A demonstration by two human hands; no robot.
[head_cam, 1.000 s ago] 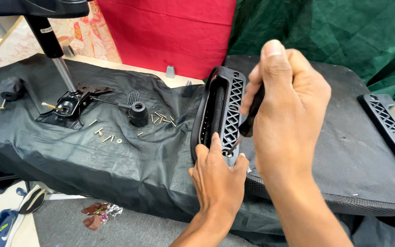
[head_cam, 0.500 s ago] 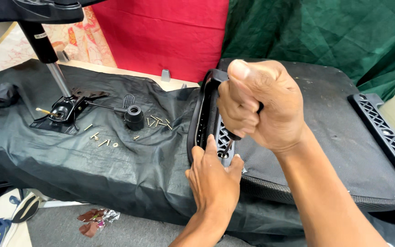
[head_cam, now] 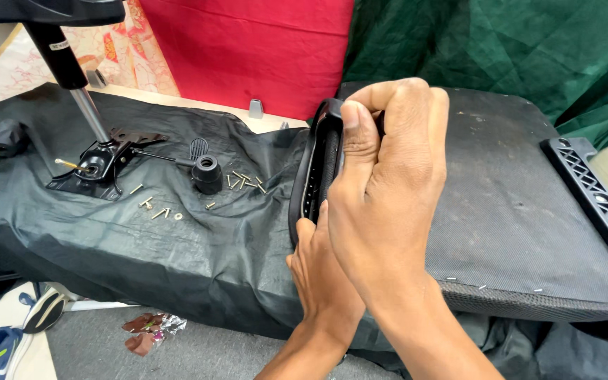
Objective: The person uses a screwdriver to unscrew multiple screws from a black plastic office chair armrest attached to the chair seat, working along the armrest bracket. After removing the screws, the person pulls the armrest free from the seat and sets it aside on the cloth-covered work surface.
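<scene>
A black plastic armrest [head_cam: 316, 163] stands on edge at the left side of a dark mesh chair seat [head_cam: 508, 197]. My left hand [head_cam: 321, 278] presses against the armrest's lower end from below. In front of it, my right hand [head_cam: 388, 190] is closed in a fist around the armrest's upper part, thumb up, and hides most of it. Whether the fist also holds a tool cannot be told.
A black cloth [head_cam: 107, 239] covers the table. On it lie a chair mechanism plate with a gas cylinder [head_cam: 96, 165], a black knob [head_cam: 207, 172] and several loose screws [head_cam: 244, 181]. A second black armrest [head_cam: 599, 207] lies along the seat's right edge. Shoes [head_cam: 15, 331] sit on the floor.
My right hand has gone from an open grip over the armrest's top to a closed fist lower on it. The left hand stays at the armrest's lower end.
</scene>
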